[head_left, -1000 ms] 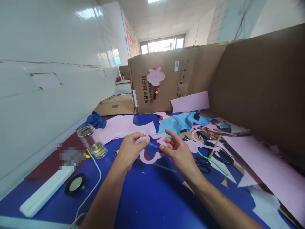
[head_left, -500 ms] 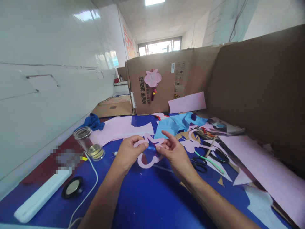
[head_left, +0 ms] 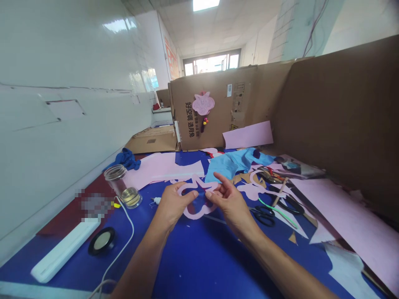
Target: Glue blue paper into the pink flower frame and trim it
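Your pink cutout [head_left: 195,215], a hollow outline with a wavy edge and points at the top, is on the near side of the light-blue cloth [head_left: 226,164], slightly to the left of the cloth's middle. It looks like thin foam or felt, so it should feel very light, soft and floppy, with little chance of slipping from a dry pinch. The narrow band is the weak part: pulling the sides apart could stretch or tear it, most likely at the notches between the points. Hold it flat across the band, near the widest curves, with light pressure.

Your left hand [head_left: 173,203] has thumb and fingers clamped on the outline's left side, the thumb on top and reaching in over the hollow middle. Your right hand [head_left: 230,200] pinches the right side between thumb and bent fingers, while its index finger stands raised, apart from the rest and pointing towards the cloth. The outline spans the gap between the two thumbs, its lower curve hanging free of the fingers on the side away from the cloth. You cannot tell from this view whether that curve touches the blue tabletop [head_left: 199,257].
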